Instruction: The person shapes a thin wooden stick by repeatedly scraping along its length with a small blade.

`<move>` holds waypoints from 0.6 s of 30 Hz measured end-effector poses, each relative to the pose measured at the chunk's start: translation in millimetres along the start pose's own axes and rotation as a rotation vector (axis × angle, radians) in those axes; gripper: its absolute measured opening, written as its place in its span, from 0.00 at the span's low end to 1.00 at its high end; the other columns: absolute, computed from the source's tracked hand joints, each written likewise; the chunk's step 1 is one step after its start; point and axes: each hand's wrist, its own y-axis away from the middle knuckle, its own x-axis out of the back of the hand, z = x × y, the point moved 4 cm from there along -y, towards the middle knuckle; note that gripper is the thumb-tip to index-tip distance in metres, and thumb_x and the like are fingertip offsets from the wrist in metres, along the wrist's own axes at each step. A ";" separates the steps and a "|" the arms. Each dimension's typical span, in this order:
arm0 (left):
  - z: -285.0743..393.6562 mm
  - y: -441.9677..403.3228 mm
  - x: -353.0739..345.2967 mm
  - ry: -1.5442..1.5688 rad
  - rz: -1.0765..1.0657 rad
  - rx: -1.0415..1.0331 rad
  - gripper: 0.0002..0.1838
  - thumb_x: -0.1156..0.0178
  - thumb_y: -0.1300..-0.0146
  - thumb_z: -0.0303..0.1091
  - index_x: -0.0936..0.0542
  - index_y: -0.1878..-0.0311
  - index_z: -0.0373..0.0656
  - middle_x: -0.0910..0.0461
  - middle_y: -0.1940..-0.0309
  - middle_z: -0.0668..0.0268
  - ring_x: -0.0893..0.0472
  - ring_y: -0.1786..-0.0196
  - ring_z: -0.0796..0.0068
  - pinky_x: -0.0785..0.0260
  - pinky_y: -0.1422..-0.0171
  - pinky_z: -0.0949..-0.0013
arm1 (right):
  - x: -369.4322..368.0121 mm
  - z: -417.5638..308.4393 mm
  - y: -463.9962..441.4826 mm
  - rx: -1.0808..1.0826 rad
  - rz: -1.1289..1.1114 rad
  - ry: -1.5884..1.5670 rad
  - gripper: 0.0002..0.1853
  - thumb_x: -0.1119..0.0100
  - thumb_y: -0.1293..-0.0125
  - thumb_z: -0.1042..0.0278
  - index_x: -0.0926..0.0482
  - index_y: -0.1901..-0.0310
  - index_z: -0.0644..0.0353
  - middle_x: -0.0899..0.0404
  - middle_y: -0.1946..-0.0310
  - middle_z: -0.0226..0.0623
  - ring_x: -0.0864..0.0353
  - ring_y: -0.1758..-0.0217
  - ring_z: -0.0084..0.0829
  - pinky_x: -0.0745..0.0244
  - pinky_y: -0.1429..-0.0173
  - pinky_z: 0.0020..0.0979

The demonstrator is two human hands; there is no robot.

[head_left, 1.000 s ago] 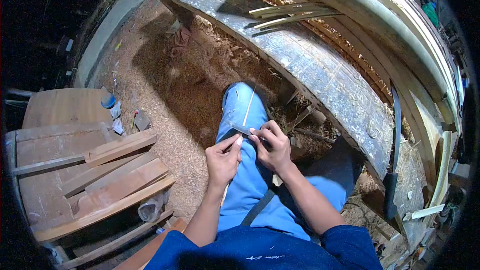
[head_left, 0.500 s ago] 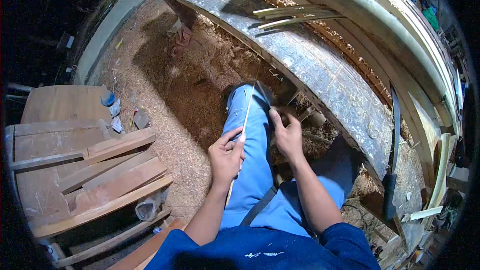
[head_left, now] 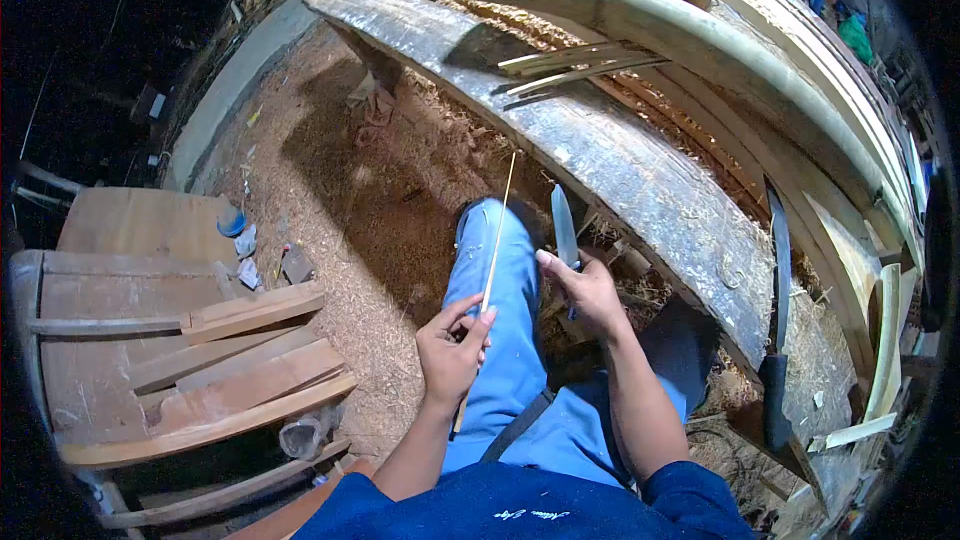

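A thin bamboo stick (head_left: 498,230) is pinched in my left hand (head_left: 452,358), its tip pointing away from me over my blue-trousered knee. The lower end of the stick passes below the hand along my thigh. To the right, my right hand (head_left: 590,298) is closed on a small knife (head_left: 563,222), blade up and apart from the stick. Its handle is mostly hidden by the fingers. Beyond both hands, several split bamboo strips (head_left: 575,75) lie on a worn wooden plank (head_left: 640,175).
A large black-handled knife (head_left: 780,280) lies at the plank's right end. Behind the plank runs a thick bamboo pole (head_left: 650,18). At left are stacked wood pieces (head_left: 255,380) and a clear plastic cup (head_left: 298,437). Shavings cover the floor (head_left: 375,340).
The knife blade has moved away from the stick's tip and turned, now showing broadside. My right hand has shifted slightly lower. The left still holds the stick. The whole view has shifted somewhat.
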 end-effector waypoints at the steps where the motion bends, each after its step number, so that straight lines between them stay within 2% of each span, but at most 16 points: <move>1: -1.4 3.3 0.2 -0.004 -0.012 -0.003 0.14 0.33 0.38 0.28 0.17 0.49 0.38 0.22 0.81 0.72 0.29 0.83 0.89 0.39 0.80 0.82 | -0.8 -6.3 1.9 0.128 0.010 -0.160 0.16 0.32 0.36 0.52 0.17 0.66 0.57 0.24 0.77 0.21 0.34 0.79 0.13 0.40 0.74 0.21; 2: -1.5 6.7 1.0 -0.048 -0.027 -0.056 0.14 0.33 0.38 0.27 0.18 0.49 0.37 0.23 0.81 0.71 0.30 0.84 0.88 0.39 0.81 0.81 | -0.9 -6.8 1.2 0.168 -0.046 -0.201 0.16 0.31 0.37 0.53 0.15 0.63 0.61 0.24 0.77 0.20 0.32 0.75 0.12 0.39 0.71 0.21; 3: 0.3 8.9 0.9 -0.091 -0.040 -0.110 0.14 0.33 0.38 0.27 0.18 0.49 0.36 0.23 0.80 0.71 0.30 0.85 0.88 0.39 0.82 0.81 | -3.4 -8.7 0.9 0.230 -0.082 -0.234 0.16 0.33 0.35 0.54 0.15 0.63 0.62 0.23 0.76 0.20 0.31 0.75 0.13 0.37 0.71 0.21; 5: 3.5 14.4 3.0 -0.119 -0.050 -0.089 0.14 0.31 0.40 0.27 0.17 0.50 0.38 0.22 0.79 0.72 0.30 0.82 0.88 0.40 0.79 0.81 | -7.7 -12.2 0.6 0.283 -0.160 -0.292 0.16 0.34 0.34 0.54 0.14 0.62 0.61 0.21 0.76 0.21 0.31 0.76 0.12 0.38 0.72 0.20; 7: 4.2 18.3 9.0 -0.250 -0.031 -0.196 0.15 0.29 0.42 0.27 0.16 0.50 0.39 0.23 0.79 0.73 0.30 0.79 0.89 0.40 0.75 0.82 | -7.6 -21.8 7.0 0.268 -0.182 -0.325 0.16 0.34 0.34 0.54 0.14 0.62 0.61 0.20 0.76 0.22 0.32 0.77 0.11 0.39 0.73 0.20; 11: 9.4 25.7 14.5 -0.326 -0.044 -0.226 0.16 0.28 0.45 0.25 0.15 0.51 0.41 0.23 0.79 0.74 0.30 0.77 0.89 0.40 0.72 0.81 | -8.5 -23.7 9.8 0.237 -0.189 -0.392 0.17 0.35 0.34 0.53 0.14 0.59 0.60 0.18 0.74 0.24 0.34 0.80 0.10 0.41 0.77 0.19; 13: 16.9 29.4 13.5 -0.573 -0.069 -0.498 0.17 0.27 0.47 0.26 0.15 0.52 0.41 0.21 0.79 0.67 0.27 0.79 0.82 0.35 0.73 0.76 | -7.7 -26.8 10.3 0.224 -0.188 -0.434 0.17 0.35 0.34 0.53 0.15 0.58 0.60 0.18 0.74 0.25 0.34 0.81 0.11 0.41 0.77 0.18; 14: 16.6 30.7 13.4 -0.577 -0.073 -0.494 0.17 0.27 0.47 0.26 0.15 0.52 0.41 0.21 0.79 0.67 0.27 0.79 0.82 0.35 0.73 0.76 | -7.0 -26.7 10.8 0.212 -0.189 -0.471 0.17 0.35 0.34 0.53 0.15 0.56 0.60 0.18 0.73 0.25 0.34 0.81 0.11 0.41 0.77 0.18; 16: 18.8 32.2 11.0 -0.634 -0.088 -0.550 0.17 0.26 0.49 0.26 0.14 0.53 0.41 0.19 0.77 0.61 0.23 0.78 0.75 0.32 0.72 0.72 | -5.1 -20.6 7.9 0.228 -0.215 -0.539 0.17 0.34 0.34 0.53 0.16 0.56 0.60 0.17 0.72 0.26 0.34 0.82 0.11 0.40 0.77 0.18; 18: 20.0 32.9 10.6 -0.650 -0.109 -0.578 0.17 0.27 0.49 0.25 0.14 0.53 0.41 0.18 0.74 0.60 0.22 0.76 0.76 0.31 0.70 0.72 | -2.3 -19.9 7.8 0.232 -0.233 -0.626 0.17 0.34 0.34 0.52 0.16 0.56 0.58 0.16 0.72 0.27 0.35 0.82 0.12 0.40 0.77 0.18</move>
